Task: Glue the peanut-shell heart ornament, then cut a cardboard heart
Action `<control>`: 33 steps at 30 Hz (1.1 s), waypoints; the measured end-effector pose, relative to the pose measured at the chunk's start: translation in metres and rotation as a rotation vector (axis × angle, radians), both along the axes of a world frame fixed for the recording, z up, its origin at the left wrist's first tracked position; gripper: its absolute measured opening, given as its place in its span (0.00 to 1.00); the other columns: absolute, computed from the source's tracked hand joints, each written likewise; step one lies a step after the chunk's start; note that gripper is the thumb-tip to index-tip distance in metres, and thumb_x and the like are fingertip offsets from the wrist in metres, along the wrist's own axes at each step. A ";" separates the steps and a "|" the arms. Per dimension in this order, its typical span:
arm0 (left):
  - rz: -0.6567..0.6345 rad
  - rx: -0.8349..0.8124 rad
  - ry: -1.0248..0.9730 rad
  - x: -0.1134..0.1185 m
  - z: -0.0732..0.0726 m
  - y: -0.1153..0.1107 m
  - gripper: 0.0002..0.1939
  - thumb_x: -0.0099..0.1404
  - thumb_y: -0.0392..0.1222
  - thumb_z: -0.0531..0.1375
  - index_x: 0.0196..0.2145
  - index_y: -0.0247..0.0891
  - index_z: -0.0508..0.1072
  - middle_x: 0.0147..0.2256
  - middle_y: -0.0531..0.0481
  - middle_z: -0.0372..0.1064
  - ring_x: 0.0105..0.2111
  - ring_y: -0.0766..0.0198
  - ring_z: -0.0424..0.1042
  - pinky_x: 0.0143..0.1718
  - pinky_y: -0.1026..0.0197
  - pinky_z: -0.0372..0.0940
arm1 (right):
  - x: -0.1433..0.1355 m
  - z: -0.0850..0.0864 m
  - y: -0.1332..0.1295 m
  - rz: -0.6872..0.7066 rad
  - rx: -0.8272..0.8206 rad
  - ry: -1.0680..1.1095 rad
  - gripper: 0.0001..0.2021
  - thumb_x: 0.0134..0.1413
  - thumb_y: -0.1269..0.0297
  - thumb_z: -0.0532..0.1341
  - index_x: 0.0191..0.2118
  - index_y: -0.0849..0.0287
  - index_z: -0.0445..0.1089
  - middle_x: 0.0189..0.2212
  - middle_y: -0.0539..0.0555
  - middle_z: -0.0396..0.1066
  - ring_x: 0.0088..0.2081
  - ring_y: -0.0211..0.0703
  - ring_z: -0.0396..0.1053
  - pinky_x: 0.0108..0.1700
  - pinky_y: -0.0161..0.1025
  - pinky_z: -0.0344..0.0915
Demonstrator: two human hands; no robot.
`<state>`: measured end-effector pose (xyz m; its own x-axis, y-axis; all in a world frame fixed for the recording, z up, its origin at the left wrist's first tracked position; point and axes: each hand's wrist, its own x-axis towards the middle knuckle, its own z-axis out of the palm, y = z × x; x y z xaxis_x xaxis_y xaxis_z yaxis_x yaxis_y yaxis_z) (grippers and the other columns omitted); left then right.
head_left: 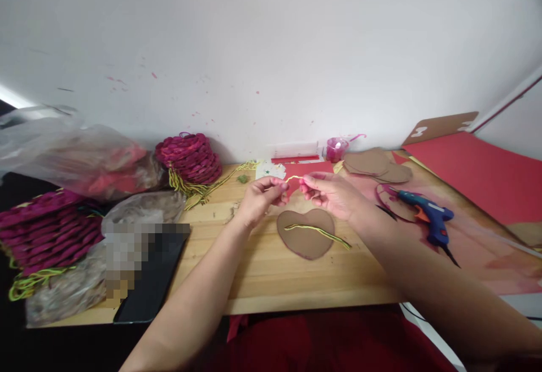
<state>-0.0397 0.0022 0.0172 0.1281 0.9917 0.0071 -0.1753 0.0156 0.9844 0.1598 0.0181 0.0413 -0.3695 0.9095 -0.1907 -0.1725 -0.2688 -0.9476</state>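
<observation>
My left hand (266, 194) and my right hand (327, 192) are raised over the middle of the table, both with fingers pinched. Between them runs a short piece of yellow yarn (293, 178), one end in each pinch. Below my hands a heart-shaped piece of brown cardboard (302, 248) lies flat on the wood. Across it rests a small bundle of yellow-green yarn strands (319, 231), its right end sticking out past the heart's edge. The tips of the fingers partly hide the ends of the held yarn.
A blue glue gun (434, 214) lies at the right, near cardboard shapes (372, 163) and red sheets (478, 174). Magenta woven pieces (188, 157) with yellow fringe and plastic bags (76, 146) crowd the left. A pink cup (336, 149) stands by the wall.
</observation>
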 end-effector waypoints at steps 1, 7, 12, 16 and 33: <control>0.019 -0.032 -0.068 -0.002 -0.001 0.000 0.19 0.49 0.52 0.73 0.32 0.37 0.76 0.30 0.51 0.75 0.25 0.67 0.74 0.28 0.64 0.70 | -0.004 -0.004 0.000 0.007 0.029 -0.032 0.17 0.39 0.52 0.75 0.29 0.60 0.74 0.26 0.50 0.72 0.26 0.33 0.65 0.23 0.31 0.51; 0.067 -0.121 -0.310 -0.010 0.000 0.003 0.20 0.46 0.49 0.76 0.32 0.37 0.76 0.30 0.52 0.76 0.26 0.65 0.77 0.25 0.66 0.72 | -0.025 -0.020 0.000 -0.011 0.135 -0.128 0.15 0.39 0.55 0.74 0.30 0.59 0.75 0.24 0.49 0.70 0.24 0.33 0.63 0.22 0.31 0.55; 0.043 -0.134 -0.367 -0.011 -0.002 0.003 0.17 0.51 0.47 0.75 0.33 0.36 0.77 0.31 0.49 0.77 0.26 0.66 0.78 0.26 0.67 0.73 | -0.033 -0.021 -0.001 -0.028 0.194 -0.188 0.12 0.44 0.58 0.71 0.32 0.59 0.76 0.22 0.49 0.70 0.24 0.34 0.63 0.22 0.32 0.56; -0.011 -0.111 -0.393 -0.010 -0.003 0.002 0.15 0.54 0.47 0.73 0.33 0.35 0.78 0.31 0.49 0.78 0.26 0.67 0.77 0.28 0.68 0.74 | -0.037 -0.029 0.000 -0.066 0.375 -0.162 0.12 0.50 0.56 0.69 0.34 0.58 0.73 0.29 0.51 0.74 0.28 0.36 0.70 0.24 0.32 0.60; 0.053 -0.201 -0.540 -0.010 0.006 0.002 0.08 0.68 0.36 0.63 0.31 0.32 0.76 0.33 0.46 0.78 0.25 0.70 0.75 0.28 0.68 0.73 | -0.035 -0.045 -0.003 0.079 0.451 -0.163 0.12 0.54 0.54 0.66 0.33 0.58 0.70 0.22 0.45 0.66 0.23 0.34 0.67 0.26 0.34 0.64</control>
